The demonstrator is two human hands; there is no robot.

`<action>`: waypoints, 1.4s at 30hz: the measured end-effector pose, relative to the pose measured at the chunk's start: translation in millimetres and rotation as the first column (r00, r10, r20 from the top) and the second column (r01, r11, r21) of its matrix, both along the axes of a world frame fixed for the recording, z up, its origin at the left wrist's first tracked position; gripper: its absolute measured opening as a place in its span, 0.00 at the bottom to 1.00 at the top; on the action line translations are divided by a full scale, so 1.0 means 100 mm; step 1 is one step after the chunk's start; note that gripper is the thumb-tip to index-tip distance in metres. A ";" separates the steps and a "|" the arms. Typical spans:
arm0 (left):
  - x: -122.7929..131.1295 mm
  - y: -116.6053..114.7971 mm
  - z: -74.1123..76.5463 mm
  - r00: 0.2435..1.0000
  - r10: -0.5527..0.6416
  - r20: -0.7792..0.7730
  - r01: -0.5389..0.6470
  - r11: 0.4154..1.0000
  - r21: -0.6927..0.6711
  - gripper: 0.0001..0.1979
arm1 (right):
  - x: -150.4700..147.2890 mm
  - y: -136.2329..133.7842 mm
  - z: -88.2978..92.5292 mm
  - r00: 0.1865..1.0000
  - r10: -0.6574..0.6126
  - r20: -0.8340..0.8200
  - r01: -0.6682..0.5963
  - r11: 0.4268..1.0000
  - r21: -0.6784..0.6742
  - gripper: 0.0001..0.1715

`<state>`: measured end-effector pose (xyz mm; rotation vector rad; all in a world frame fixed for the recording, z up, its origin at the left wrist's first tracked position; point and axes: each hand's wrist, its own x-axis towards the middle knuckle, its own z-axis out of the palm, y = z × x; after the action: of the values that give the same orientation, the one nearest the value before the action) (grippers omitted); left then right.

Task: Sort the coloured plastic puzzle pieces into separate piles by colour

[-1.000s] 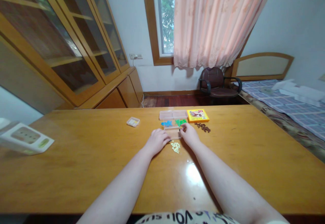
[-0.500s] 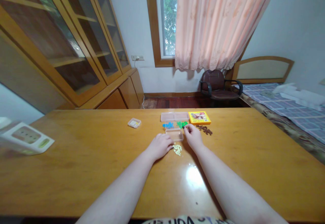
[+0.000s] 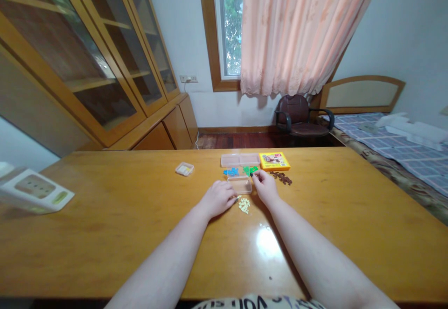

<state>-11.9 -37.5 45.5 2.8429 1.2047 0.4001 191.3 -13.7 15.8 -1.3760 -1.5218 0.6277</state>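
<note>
My left hand (image 3: pixel 219 199) rests on the table with curled fingers, its tips at the left edge of a small pile of cream-coloured pieces (image 3: pixel 244 205). Whatever those fingertips hold, if anything, is too small to make out. Thumb and forefinger of my right hand (image 3: pixel 265 188) are pinched together beside the green pieces (image 3: pixel 250 171); what is between them cannot be made out. Between both hands lies a small clear plastic box (image 3: pixel 240 186) with its lid open. Blue pieces (image 3: pixel 231 172) lie behind it, and brown pieces (image 3: pixel 281 178) are scattered to the right.
A long clear tray (image 3: pixel 240 160) and a yellow box (image 3: pixel 275 161) stand at the back. Farther left is another small clear case (image 3: pixel 185 169) with something pale inside. A white container (image 3: pixel 38 188) is at the table's left edge. Beyond are a chair (image 3: pixel 297 115) and a bed (image 3: pixel 381 136).
Both hands stay in nearly the same places, the left fingers shifting very slightly at the cream pile. The whole view has shifted a little; the pieces and boxes look unchanged.
</note>
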 end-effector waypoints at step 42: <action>-0.39 0.10 0.01 0.942 0.319 -0.110 -0.337 0.896 -0.291 0.08 | -0.08 -0.23 0.25 0.609 0.405 0.682 -0.342 0.910 -0.234 0.09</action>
<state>-51.0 -27.3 46.3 2.4082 1.6070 0.1185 183.4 -36.4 40.8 -1.4534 -2.5048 0.3972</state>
